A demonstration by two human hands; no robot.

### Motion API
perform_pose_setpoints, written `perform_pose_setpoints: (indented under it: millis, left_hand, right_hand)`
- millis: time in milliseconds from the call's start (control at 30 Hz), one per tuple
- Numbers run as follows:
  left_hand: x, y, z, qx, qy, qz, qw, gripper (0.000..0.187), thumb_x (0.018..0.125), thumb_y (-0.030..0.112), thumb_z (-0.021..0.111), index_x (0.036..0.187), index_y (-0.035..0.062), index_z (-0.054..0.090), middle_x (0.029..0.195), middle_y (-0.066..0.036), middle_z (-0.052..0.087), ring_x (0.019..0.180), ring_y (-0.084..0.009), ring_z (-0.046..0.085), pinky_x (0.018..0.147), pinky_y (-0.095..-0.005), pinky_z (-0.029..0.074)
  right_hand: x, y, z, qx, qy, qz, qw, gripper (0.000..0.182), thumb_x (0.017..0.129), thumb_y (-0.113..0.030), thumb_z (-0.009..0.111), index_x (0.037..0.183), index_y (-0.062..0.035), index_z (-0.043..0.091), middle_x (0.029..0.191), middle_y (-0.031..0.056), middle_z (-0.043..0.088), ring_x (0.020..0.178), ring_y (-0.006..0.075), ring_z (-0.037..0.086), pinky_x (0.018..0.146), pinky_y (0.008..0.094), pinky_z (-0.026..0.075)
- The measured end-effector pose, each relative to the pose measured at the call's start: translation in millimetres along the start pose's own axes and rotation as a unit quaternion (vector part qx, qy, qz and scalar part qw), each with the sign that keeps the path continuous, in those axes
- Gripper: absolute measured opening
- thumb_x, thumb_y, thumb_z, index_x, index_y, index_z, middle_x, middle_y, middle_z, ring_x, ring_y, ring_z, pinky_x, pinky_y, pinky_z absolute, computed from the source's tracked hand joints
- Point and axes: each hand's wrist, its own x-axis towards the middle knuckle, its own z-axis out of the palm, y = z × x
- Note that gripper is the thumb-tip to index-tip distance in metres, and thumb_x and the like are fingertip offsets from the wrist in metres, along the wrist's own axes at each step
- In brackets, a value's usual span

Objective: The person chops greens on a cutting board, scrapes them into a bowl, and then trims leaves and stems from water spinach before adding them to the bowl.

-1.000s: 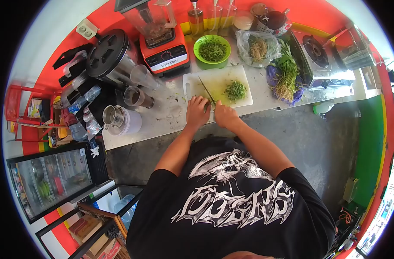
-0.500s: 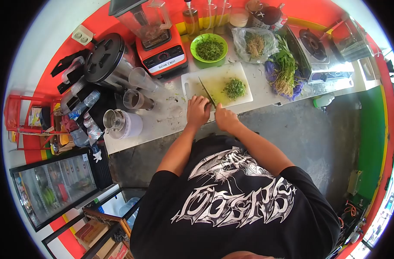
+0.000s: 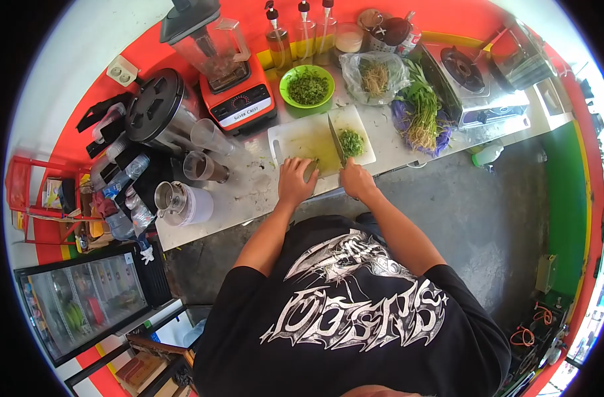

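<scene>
A white cutting board lies near the counter's front edge. My right hand is wrapped round the handle of a knife, whose blade points away from me across the board. Right of the blade sits a heap of chopped greens. My left hand rests at the board's front edge, left of the knife, with its fingers round a small bunch of greens. Behind the board stands a green bowl filled with chopped greens.
A red blender stands behind and left of the board. Cups and a metal pitcher are further left. To the right are a plastic bag, unchopped greens and a stove.
The knife has moved right, away from my left hand, and now stands beside the chopped heap. The whole view has shifted slightly.
</scene>
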Motion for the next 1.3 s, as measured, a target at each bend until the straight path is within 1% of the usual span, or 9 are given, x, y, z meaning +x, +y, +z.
perform_pose_setpoints:
  millis: [100,200,300,633,700,933,1000,1133,1300]
  left_hand:
    - [-2,-4,0,-0.001,-0.032,-0.026,0.999,0.032,0.084,0.026,0.072,0.110,0.0080,0.067,0.104,-0.007,0.062,0.104,-0.0300,0.055,0.091,-0.0421,0.043]
    - [-1,-1,-1,0.005,-0.027,-0.013,1.000,0.031,0.084,0.025,0.072,0.110,0.0083,0.066,0.105,-0.007,0.062,0.104,-0.0292,0.054,0.091,-0.0415,0.042]
    - [-2,2,0,0.023,-0.005,-0.002,1.000,0.026,0.083,0.024,0.073,0.103,0.0085,0.067,0.098,-0.008,0.061,0.099,-0.0303,0.056,0.087,-0.0417,0.043]
    - [-3,-3,3,0.021,-0.014,-0.020,0.999,0.018,0.085,0.019,0.071,0.099,0.0081,0.067,0.096,-0.006,0.062,0.098,-0.0285,0.056,0.085,-0.0407,0.043]
    - [-3,-5,4,0.047,-0.024,-0.013,0.999,0.014,0.089,0.019,0.069,0.100,0.0100,0.067,0.097,-0.004,0.060,0.101,-0.0263,0.055,0.088,-0.0397,0.042]
    - [-2,-8,7,0.023,-0.029,-0.040,0.998,0.014,0.092,0.021,0.065,0.100,0.0102,0.067,0.097,-0.003,0.061,0.102,-0.0255,0.055,0.089,-0.0396,0.042]
    - [-2,-8,9,0.037,-0.019,-0.035,0.999,0.014,0.090,0.020,0.065,0.098,0.0083,0.067,0.094,-0.004,0.062,0.098,-0.0263,0.056,0.085,-0.0397,0.042]
    - [0,-8,7,0.048,-0.023,-0.030,0.998,0.014,0.090,0.020,0.065,0.099,0.0091,0.068,0.095,-0.004,0.062,0.099,-0.0259,0.056,0.085,-0.0395,0.042]
    - [-1,-7,7,0.055,-0.017,-0.020,0.998,0.015,0.089,0.021,0.066,0.098,0.0087,0.068,0.095,-0.005,0.062,0.098,-0.0262,0.056,0.085,-0.0396,0.042]
  right_hand:
    - [-1,1,-4,0.021,-0.006,-0.053,0.998,0.035,0.100,-0.026,0.054,0.112,0.0061,0.047,0.096,0.0366,0.067,0.095,0.0523,0.065,0.086,0.0581,0.051]
    - [-6,-9,-5,0.013,-0.039,-0.093,0.995,0.037,0.100,-0.028,0.055,0.113,0.0064,0.047,0.096,0.0357,0.067,0.094,0.0524,0.065,0.085,0.0578,0.051]
    - [-8,-17,-1,-0.016,-0.055,-0.110,0.992,0.035,0.099,-0.028,0.056,0.111,0.0044,0.050,0.096,0.0325,0.069,0.094,0.0496,0.067,0.084,0.0568,0.054]
    - [-14,-32,-22,-0.052,-0.068,-0.094,0.992,0.036,0.099,-0.029,0.058,0.115,0.0023,0.051,0.096,0.0296,0.070,0.093,0.0478,0.069,0.084,0.0548,0.055]
    - [-18,-38,-26,-0.068,-0.059,-0.087,0.992,0.034,0.099,-0.029,0.057,0.114,0.0013,0.051,0.096,0.0288,0.070,0.092,0.0465,0.070,0.083,0.0549,0.055]
    - [-24,-28,-1,-0.138,-0.070,-0.086,0.984,0.031,0.100,-0.028,0.055,0.113,-0.0010,0.050,0.091,0.0250,0.072,0.087,0.0440,0.072,0.079,0.0529,0.057]
    - [-29,-24,6,-0.154,-0.058,-0.074,0.983,0.029,0.100,-0.026,0.054,0.115,-0.0013,0.049,0.090,0.0243,0.073,0.087,0.0423,0.073,0.079,0.0508,0.058]
    - [-23,-29,12,-0.133,-0.065,-0.053,0.988,0.029,0.101,-0.026,0.051,0.115,0.0000,0.047,0.090,0.0281,0.071,0.088,0.0459,0.071,0.080,0.0543,0.056]
    - [-3,-38,-4,-0.169,-0.092,-0.097,0.977,0.030,0.099,-0.022,0.051,0.116,0.0030,0.046,0.097,0.0286,0.072,0.092,0.0457,0.071,0.082,0.0531,0.057]
